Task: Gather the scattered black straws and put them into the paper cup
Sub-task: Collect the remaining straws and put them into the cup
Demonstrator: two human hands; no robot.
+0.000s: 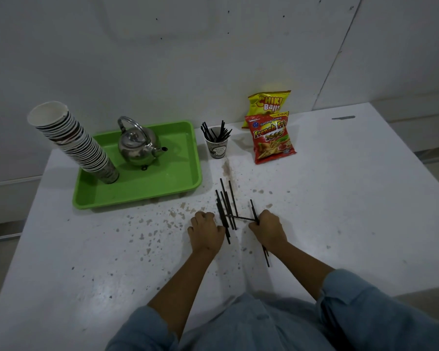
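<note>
Head-worn view, forward and down (wide-angle), close above table [340, 188].

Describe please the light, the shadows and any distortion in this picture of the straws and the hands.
Head view: dim, even light with a greenish-grey cast; soft shadows only, faint beside the paper cup and the tray; small glare on the kettle; wide-angle bending tilts the cup stack and the table edges; the loose straws and both hands, left and right, look sharp.

White speckled table [340, 188] carries green tray [178, 183], paper cup [217, 148], two snack bags [273, 140], loose black straws [226, 203]
</note>
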